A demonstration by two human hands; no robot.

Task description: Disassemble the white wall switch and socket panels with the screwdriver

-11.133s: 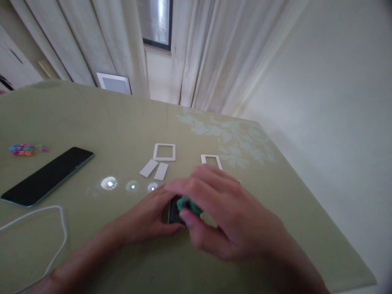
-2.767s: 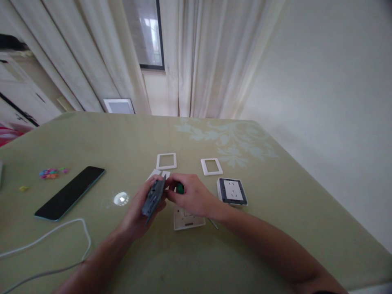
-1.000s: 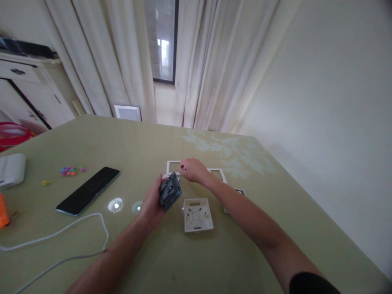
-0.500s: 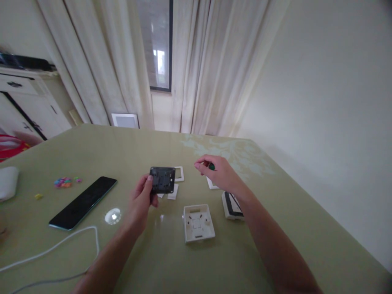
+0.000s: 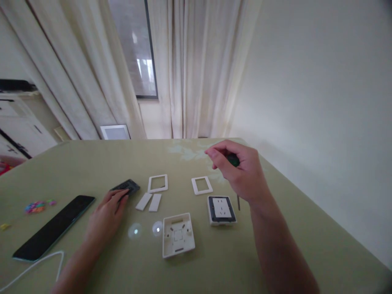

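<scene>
My left hand (image 5: 105, 212) lies low on the green table (image 5: 92, 163) with its fingers stretched out. The fingertips touch a dark switch module (image 5: 126, 187) that rests flat on the tabletop. Raised above the table's right side, my right hand (image 5: 241, 173) is closed round a green-handled screwdriver (image 5: 233, 160), whose thin shaft pokes out below the hand. A white back box (image 5: 178, 234) sits open side up between my arms. Right of it lies a white socket (image 5: 221, 209) in a dark surround.
Two white square frames (image 5: 158, 183) (image 5: 201, 185) and two small white rocker plates (image 5: 149, 202) lie behind the box. A black phone (image 5: 53, 226), a white cable (image 5: 30, 267) and coloured beads (image 5: 36, 206) are at the left. The table's edge runs close on the right.
My left hand has lowered the dark module from the air onto the table at the left. My right hand, with the screwdriver, has lifted and drifted right. The view has tilted up.
</scene>
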